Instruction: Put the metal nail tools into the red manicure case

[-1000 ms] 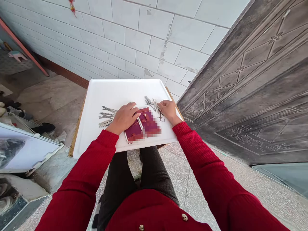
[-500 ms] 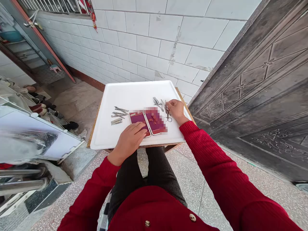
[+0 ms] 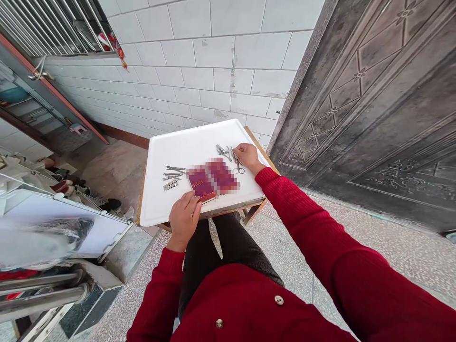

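A manicure case [image 3: 200, 189] lies spread on the white tabletop, its purple inside facing up and its right half blurred. My left hand [image 3: 184, 218] grips the case's near left corner, thumb at the front edge. At the right, my right hand [image 3: 247, 156] has its fingertips pinched beside small scissors [image 3: 238, 170]; what they hold is too small to make out. Nail nippers [image 3: 223, 152] lie just left of those fingers. Several slim metal tools [image 3: 174, 172] and a nail clipper [image 3: 170, 185] rest left of the case.
The white tabletop [image 3: 192, 137] has a raised rim and sits on a wooden stand. A tiled wall [image 3: 203, 66] rises behind it. To the right is a dark carved door [image 3: 342, 118]. A rack with shoes [image 3: 67, 185] and plastic-covered things stand at the left.
My left hand has slid off the case's inside to its near left corner, uncovering the purple lining. My right hand stays by the scissors. The view has turned and shifted.
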Demonstrator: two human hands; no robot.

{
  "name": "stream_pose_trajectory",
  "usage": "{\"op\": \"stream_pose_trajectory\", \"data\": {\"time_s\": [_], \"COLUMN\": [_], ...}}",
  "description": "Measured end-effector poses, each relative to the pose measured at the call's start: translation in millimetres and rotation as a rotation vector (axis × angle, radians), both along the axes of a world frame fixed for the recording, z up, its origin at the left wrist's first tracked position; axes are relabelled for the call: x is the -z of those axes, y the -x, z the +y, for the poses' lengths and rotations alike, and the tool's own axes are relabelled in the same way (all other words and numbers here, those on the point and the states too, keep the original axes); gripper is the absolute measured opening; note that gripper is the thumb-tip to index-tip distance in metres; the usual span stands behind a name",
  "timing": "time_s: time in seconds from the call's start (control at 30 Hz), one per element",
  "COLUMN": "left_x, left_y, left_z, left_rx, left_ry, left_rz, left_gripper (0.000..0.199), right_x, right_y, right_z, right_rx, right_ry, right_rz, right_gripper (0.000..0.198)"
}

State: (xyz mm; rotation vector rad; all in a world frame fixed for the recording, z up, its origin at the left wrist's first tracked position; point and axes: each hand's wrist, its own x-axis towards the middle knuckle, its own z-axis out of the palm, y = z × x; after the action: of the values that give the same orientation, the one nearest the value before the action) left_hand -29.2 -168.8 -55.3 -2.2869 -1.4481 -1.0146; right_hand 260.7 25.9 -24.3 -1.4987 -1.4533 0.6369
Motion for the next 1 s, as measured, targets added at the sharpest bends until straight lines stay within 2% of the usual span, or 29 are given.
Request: {"op": "stream_pose_trajectory", "data": {"time_s": [0.23, 0.63, 1.0], "left_x": [1.1, 0.5, -5.8], "left_y": [0, 1, -3], "left_z": [-3, -10, -15], "left_rx": [-0.016, 0.013, -0.017], "left_ry": [-0.081, 0.021, 0.079], "left_rz": [0.077, 0.068, 0.087], "left_gripper": [0.023, 0.029, 0.032], "right_x": [-3, 3, -6], "right_y": [3, 2, 4], "right_z": [-1, -2, -18], "right_rx": [0.002, 0.007, -0.029], "right_ry": [0.046, 0.02, -0.041], "right_rz": [-0.048, -0.131, -0.164], "right_gripper": [0.023, 0.023, 0.021]}}
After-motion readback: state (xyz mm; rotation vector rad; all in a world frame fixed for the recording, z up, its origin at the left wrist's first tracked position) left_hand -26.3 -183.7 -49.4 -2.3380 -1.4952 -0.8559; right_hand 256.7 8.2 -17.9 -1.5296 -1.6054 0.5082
